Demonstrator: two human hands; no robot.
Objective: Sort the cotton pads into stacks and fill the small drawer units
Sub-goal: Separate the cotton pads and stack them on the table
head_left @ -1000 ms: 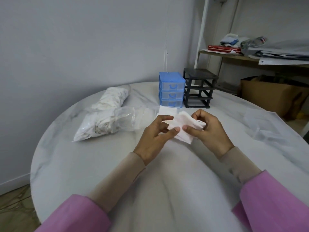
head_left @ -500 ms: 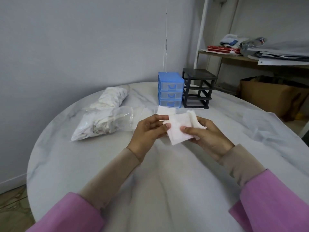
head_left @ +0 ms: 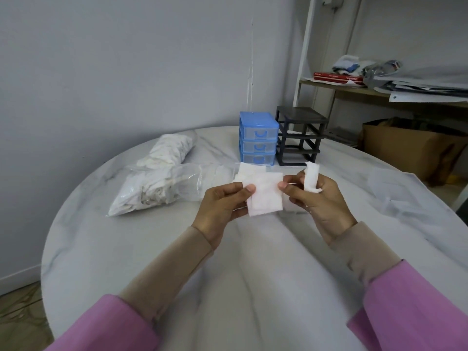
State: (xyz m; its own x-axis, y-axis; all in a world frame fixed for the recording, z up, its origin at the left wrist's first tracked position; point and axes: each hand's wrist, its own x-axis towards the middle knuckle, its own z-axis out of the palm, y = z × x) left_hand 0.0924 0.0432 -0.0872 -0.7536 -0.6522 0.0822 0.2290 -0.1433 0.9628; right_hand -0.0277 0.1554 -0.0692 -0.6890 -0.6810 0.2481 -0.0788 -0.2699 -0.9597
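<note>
Head view, soft square cotton pad [head_left: 264,195], marble table [head_left: 152,249]

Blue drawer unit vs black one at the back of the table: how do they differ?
The blue drawer unit has all three clear drawers in place and shut; the black drawer unit is a bare frame with open slots, no drawers in it. The blue one stands left of the black one and looks slightly narrower. Both are three tiers high, upright, side by side on the table.
</note>
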